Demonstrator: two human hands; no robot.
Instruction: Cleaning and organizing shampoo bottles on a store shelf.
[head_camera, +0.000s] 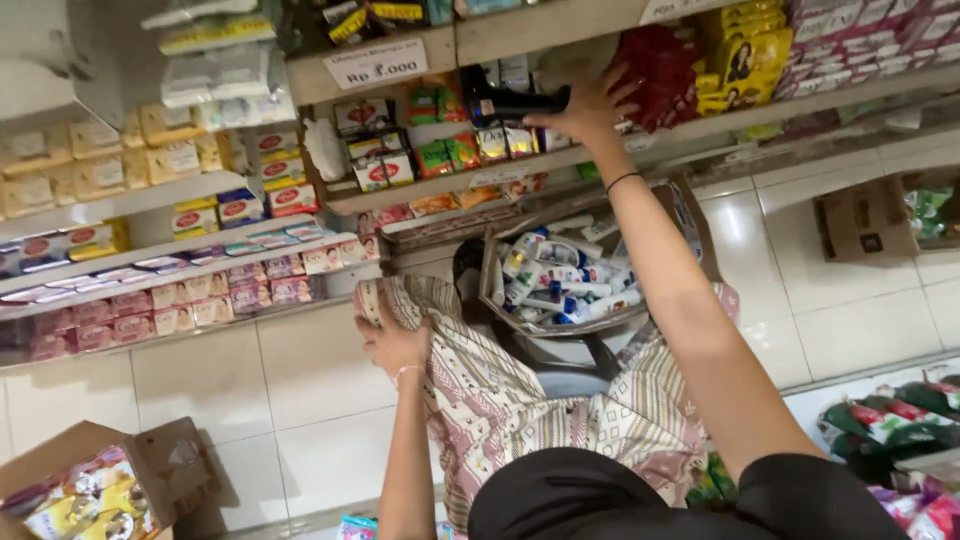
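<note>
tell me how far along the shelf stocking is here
Done: some small bottles already stand on the middle shelf. In hand: the right hand is up at that shelf on a dark bottle, while the left hand rests on the patterned cloth. Left: the box on the lap looks full of white and blue bottles.

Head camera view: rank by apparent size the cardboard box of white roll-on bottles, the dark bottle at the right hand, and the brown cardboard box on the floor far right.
1. Cardboard box of white roll-on bottles: largest, though nearer the camera.
2. Brown cardboard box on the floor.
3. Dark bottle at the right hand: smallest.
</note>
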